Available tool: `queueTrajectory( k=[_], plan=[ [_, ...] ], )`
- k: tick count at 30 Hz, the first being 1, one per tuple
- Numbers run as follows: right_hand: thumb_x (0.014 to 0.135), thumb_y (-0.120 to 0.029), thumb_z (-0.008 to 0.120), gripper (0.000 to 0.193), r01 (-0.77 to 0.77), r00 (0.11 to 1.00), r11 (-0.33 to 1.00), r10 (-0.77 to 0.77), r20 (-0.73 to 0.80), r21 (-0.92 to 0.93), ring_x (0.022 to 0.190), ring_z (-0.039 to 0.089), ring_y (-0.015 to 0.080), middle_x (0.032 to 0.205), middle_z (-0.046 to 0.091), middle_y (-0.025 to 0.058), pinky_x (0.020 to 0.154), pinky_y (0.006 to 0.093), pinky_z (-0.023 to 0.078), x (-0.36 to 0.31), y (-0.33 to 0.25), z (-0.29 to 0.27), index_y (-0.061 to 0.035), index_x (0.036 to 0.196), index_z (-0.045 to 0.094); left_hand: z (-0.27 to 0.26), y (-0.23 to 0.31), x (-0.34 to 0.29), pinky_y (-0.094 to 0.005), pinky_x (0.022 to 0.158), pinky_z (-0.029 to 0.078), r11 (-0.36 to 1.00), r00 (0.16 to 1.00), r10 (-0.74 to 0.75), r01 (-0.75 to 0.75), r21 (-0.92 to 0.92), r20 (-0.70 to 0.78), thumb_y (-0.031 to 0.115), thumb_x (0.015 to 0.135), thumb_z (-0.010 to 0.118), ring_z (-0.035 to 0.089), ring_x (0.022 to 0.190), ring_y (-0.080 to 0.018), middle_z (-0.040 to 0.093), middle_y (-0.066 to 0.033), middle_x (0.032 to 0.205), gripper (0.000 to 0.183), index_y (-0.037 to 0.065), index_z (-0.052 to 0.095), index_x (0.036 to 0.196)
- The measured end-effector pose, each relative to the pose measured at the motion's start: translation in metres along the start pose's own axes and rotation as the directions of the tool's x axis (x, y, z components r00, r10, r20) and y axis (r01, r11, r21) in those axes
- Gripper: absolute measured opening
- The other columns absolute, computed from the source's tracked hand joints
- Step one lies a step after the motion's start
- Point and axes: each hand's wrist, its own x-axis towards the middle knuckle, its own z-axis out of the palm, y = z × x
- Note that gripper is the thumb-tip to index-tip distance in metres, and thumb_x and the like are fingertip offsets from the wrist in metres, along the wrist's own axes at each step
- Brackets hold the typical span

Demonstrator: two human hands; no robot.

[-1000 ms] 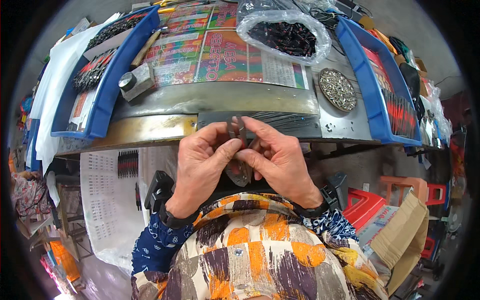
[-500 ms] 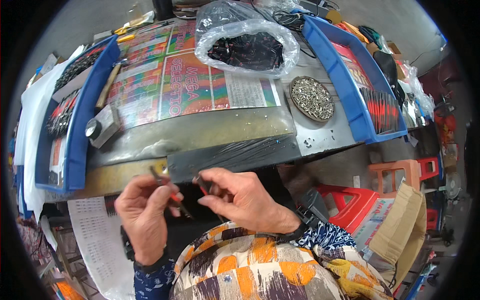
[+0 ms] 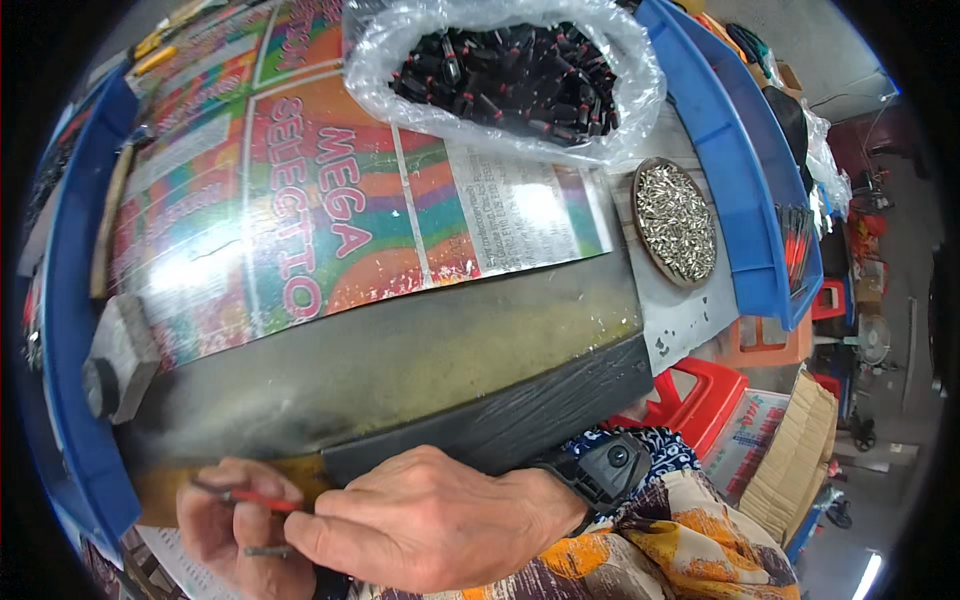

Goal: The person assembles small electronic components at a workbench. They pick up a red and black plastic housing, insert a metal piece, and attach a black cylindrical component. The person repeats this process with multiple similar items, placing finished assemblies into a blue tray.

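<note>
Close together, both of my hands are just in front of the bench's near edge. My left hand (image 3: 215, 525) pinches a slim red-and-dark piece (image 3: 255, 497) with a thin dark tip at its left end. My right hand (image 3: 425, 520) is closed, and its fingertips meet the piece's right end. A short grey metal rod (image 3: 266, 551) shows lower down between the hands; which hand grips it I cannot tell. The right hand hides part of the left fingers and whatever else lies between them.
A clear plastic bag (image 3: 630, 110) full of black parts with red bands stands at the back. To its right are a round dish (image 3: 640, 215) of small silver metal pieces and a blue bin (image 3: 750, 240). Another blue bin (image 3: 85, 440) and a grey metal block (image 3: 130, 355) sit left.
My head view has moved closer and turned over the bench. My hands, apart before, have come together, the right moving leftward to the left hand's red-and-dark piece.
</note>
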Motion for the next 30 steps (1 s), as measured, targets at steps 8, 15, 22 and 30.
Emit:
queueTrajectory(
  k=[8,15,22,30],
  plan=[
    [0.079,-0.008,0.062,0.012,0.0,0.997,0.998,-0.006,-0.079,-0.068,0.052,0.052,0.0192,0.063,0.045,0.0061,0.043,0.0329,0.042,-0.004,0.008,0.011,-0.0025,0.085,0.053,-0.013,-0.004,0.006,-0.0341,0.07,0.048,0.984,0.954,0.178,-0.18,-0.015,0.24,0.011,0.096,0.054,0.057,0.076,-0.023,0.059,-0.0171,0.084,0.02,0.001,0.05,0.113],
    [0.084,-0.01,0.055,0.016,-0.082,0.997,0.995,0.082,-0.004,0.059,0.057,0.058,0.03,0.067,0.055,0.0153,0.051,0.039,0.047,-0.005,0.004,0.003,0.0054,0.084,0.051,-0.007,-0.01,0.0,-0.0336,0.073,0.049,0.982,0.982,0.187,-0.187,-0.011,0.019,0.011,0.092,0.056,0.059,0.08,-0.0233,0.061,-0.0204,0.09,0.017,0.0,0.05,0.104],
    [0.078,-0.012,0.062,0.036,0.081,0.983,0.98,-0.109,-0.148,-0.183,0.061,0.06,0.0217,0.074,0.054,0.0075,0.05,0.0322,0.049,-0.01,-0.001,-0.007,0.0068,0.107,0.056,-0.013,-0.001,0.002,-0.0261,0.073,0.046,0.998,0.998,0.007,-0.01,-0.066,-0.057,0.013,0.094,0.061,0.053,0.082,-0.0129,0.056,-0.0076,0.095,0.028,-0.001,0.052,0.115],
    [0.085,-0.001,0.069,0.046,-0.325,0.931,0.918,0.353,-0.091,0.229,0.061,0.055,0.0048,0.081,0.065,0.0044,0.052,0.021,0.045,-0.033,-0.012,-0.036,0.0032,0.128,0.054,0.021,0.025,-0.024,-0.0234,0.045,0.049,0.923,0.947,-0.278,0.31,-0.23,0.159,0.0,0.084,0.064,0.067,0.064,-0.0179,0.068,-0.0162,0.083,0.013,-0.004,0.061,0.096]
  ],
)
